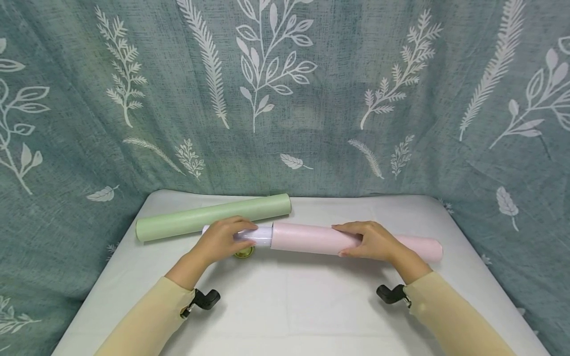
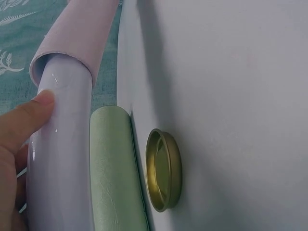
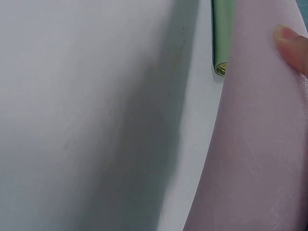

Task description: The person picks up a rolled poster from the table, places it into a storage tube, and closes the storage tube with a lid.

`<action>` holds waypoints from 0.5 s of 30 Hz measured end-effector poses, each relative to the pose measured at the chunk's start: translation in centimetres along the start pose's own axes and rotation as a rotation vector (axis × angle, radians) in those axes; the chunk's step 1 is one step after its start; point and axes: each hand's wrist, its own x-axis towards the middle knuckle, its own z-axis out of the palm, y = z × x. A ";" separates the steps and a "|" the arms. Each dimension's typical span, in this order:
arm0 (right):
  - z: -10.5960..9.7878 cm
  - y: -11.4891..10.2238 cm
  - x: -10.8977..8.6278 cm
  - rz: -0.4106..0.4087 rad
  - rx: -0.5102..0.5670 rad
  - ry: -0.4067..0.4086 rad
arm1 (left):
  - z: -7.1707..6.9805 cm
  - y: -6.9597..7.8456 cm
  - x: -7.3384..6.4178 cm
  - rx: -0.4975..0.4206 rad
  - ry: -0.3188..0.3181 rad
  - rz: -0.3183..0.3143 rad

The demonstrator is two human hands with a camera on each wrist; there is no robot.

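1. Your left hand [image 1: 221, 241] has its grip wrapped round the glossy white inner tube [image 1: 259, 236], which sticks out of the left end of the pink tube.
2. Your right hand [image 1: 372, 241] clasps the pink tube [image 1: 307, 238] near its middle; it lies across the white worktop [image 1: 285, 306].
3. The green tube [image 1: 213, 216] lies just behind.
4. A gold cap [image 2: 163, 169] rests on the worktop beside the green tube.

A green tube [image 1: 213, 217] lies on the white table [image 1: 289, 306] before a leaf-print curtain [image 1: 285, 94].
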 end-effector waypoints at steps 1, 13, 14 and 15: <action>0.0 0.0 0.0 0.002 0.001 -0.003 | 0.1 0.1 0.1 0.004 0.002 0.005; 0.0 -0.2 0.1 0.006 0.005 -0.011 | 0.5 0.8 0.8 0.095 0.001 0.081; 0.0 -0.2 0.1 0.007 0.006 -0.011 | 0.4 0.8 0.8 0.106 0.001 0.083; 0.0 -0.2 0.1 0.009 0.008 -0.010 | 0.4 0.9 0.7 0.118 0.005 0.086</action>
